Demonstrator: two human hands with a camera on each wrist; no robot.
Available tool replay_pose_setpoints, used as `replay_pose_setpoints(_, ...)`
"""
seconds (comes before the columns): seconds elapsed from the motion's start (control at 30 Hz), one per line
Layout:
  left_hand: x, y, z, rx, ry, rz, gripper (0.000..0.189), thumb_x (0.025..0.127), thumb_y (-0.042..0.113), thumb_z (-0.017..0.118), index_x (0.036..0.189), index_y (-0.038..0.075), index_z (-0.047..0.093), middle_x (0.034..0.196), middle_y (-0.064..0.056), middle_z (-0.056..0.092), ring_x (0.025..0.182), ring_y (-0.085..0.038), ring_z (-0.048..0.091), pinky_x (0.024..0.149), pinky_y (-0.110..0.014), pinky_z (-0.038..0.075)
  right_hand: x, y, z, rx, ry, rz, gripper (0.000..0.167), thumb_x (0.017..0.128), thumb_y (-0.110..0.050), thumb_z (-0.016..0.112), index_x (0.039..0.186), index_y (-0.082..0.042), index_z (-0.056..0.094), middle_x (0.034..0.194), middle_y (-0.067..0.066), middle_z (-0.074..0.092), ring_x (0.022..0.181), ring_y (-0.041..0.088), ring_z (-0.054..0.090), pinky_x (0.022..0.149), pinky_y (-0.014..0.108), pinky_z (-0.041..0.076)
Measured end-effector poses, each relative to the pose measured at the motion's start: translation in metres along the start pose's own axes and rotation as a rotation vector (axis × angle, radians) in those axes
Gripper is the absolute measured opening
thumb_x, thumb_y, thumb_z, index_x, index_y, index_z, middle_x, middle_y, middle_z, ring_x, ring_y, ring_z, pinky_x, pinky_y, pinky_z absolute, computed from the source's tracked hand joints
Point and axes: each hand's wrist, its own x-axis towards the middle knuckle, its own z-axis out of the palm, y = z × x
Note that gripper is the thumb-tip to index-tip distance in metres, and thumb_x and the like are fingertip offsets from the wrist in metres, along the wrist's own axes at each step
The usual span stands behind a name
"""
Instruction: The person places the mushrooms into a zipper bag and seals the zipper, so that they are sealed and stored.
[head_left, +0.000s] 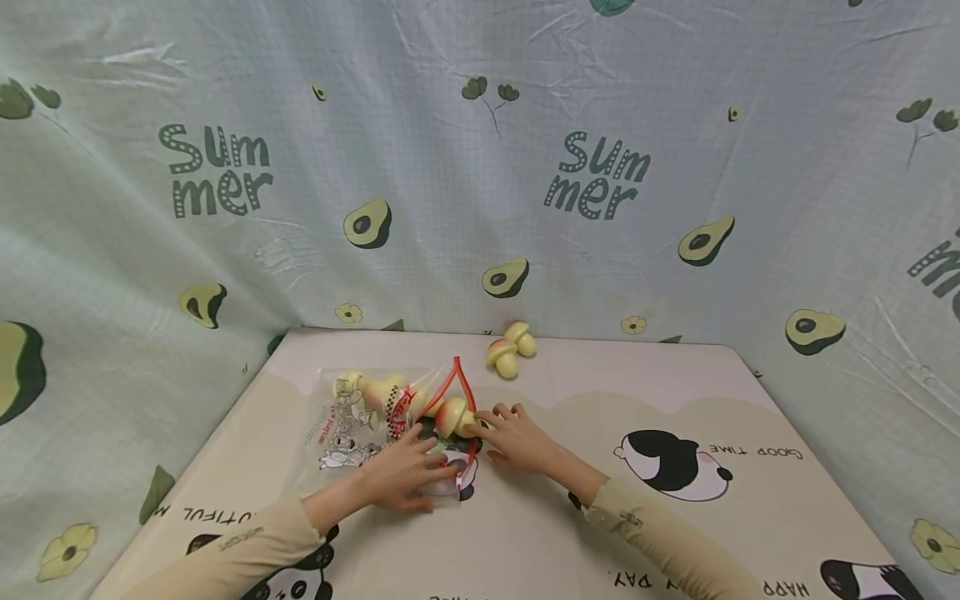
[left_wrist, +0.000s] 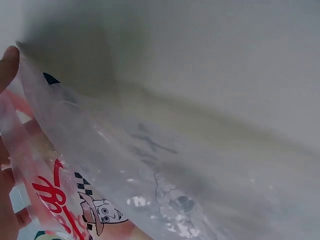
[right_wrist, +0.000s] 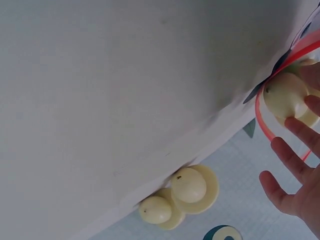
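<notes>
A clear plastic bag with a red-edged mouth and printed cartoon figures lies flat, its mouth facing right. Several yellow toy mushrooms with reddish caps show through it. My left hand lies over the bag near the mouth, holding the plastic; in the left wrist view its thumb sits at the bag's edge. At the mouth, my right hand pinches the pale stem end of a toy mushroom. In the right wrist view this mushroom overlaps the red edge, and the other fingers spread apart.
Two more toy mushrooms lie side by side near the table's back edge, behind the bag mouth. The table has a pale cover printed with dogs, pandas and words. A curtain with avocado prints hangs behind and at both sides.
</notes>
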Motion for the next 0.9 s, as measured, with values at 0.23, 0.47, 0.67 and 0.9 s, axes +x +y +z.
replay_pose_setpoints(0.23, 0.0034, 0.0009, 0.0001, -0.029, -0.030, 0.029, 0.055, 0.076, 0.056, 0.055, 0.122, 0.026, 0.053, 0.111, 0.007, 0.062, 0.096, -0.017, 0.054, 0.086, -0.050, 0.038, 0.0019, -0.0003, 0.0020, -0.002, -0.001, 0.002, 0.052, 0.080, -0.031, 0.062, 0.129, -0.029, 0.044, 0.126, -0.004, 0.049, 0.098, 0.016, 0.044, 0.074, 0.035, 0.037)
replay_pose_setpoints(0.47, 0.0049, 0.0014, -0.0018, -0.026, -0.056, 0.038, 0.056, 0.076, 0.055, 0.055, 0.124, 0.026, 0.051, 0.114, 0.008, 0.061, 0.096, -0.018, 0.056, 0.086, -0.048, 0.038, 0.0030, -0.0001, 0.0023, 0.004, -0.002, 0.002, 0.052, 0.080, -0.030, 0.062, 0.129, -0.029, 0.044, 0.128, -0.004, 0.049, 0.099, 0.016, 0.044, 0.074, 0.035, 0.037)
replay_pose_setpoints(0.67, 0.0042, 0.0014, -0.0037, -0.015, -0.100, 0.029, 0.056, 0.077, 0.055, 0.054, 0.125, 0.027, 0.051, 0.118, 0.007, 0.059, 0.099, -0.022, 0.058, 0.089, -0.049, 0.038, 0.0040, 0.0005, 0.0018, -0.015, -0.006, 0.002, 0.052, 0.081, -0.030, 0.062, 0.129, -0.030, 0.044, 0.128, -0.004, 0.050, 0.099, 0.016, 0.045, 0.074, 0.035, 0.037)
replay_pose_setpoints(0.9, 0.0042, 0.0015, -0.0030, 0.012, -0.122, 0.032, 0.053, 0.077, 0.058, 0.052, 0.122, 0.031, 0.053, 0.118, 0.007, 0.059, 0.102, -0.021, 0.056, 0.093, -0.049, 0.037, 0.0062, 0.0009, 0.0020, -0.028, 0.005, -0.005, 0.051, 0.082, -0.030, 0.061, 0.129, -0.030, 0.044, 0.129, -0.003, 0.050, 0.099, 0.016, 0.046, 0.074, 0.036, 0.037)
